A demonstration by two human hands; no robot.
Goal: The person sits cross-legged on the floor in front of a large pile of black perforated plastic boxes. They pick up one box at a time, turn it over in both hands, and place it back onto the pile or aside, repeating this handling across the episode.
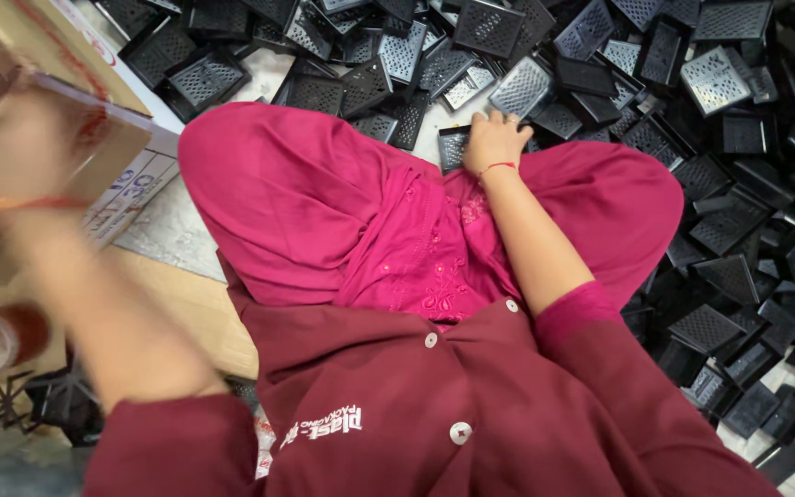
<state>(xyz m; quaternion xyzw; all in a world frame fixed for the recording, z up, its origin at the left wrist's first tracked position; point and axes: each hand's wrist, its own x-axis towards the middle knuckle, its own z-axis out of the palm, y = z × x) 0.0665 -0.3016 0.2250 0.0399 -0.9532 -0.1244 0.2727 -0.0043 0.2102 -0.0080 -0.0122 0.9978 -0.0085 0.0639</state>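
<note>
I am curling my right hand (496,140) onto a black square plastic grater piece (454,147) at the heap's near edge; my blurred left hand (11,147), grip unclear, is touching a tan cardboard box (11,37).

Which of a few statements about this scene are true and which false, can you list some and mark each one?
1. The right hand rests on a black grater at the edge of the pile. True.
2. The left hand is sharp and lies still in the lap. False: it is blurred, raised at the left by a cardboard box.
3. The graters are stacked in neat rows. False: they lie in a loose heap on the floor.
4. The person sits cross-legged in pink trousers. True.
5. The right wrist bears a red thread. True.
</note>
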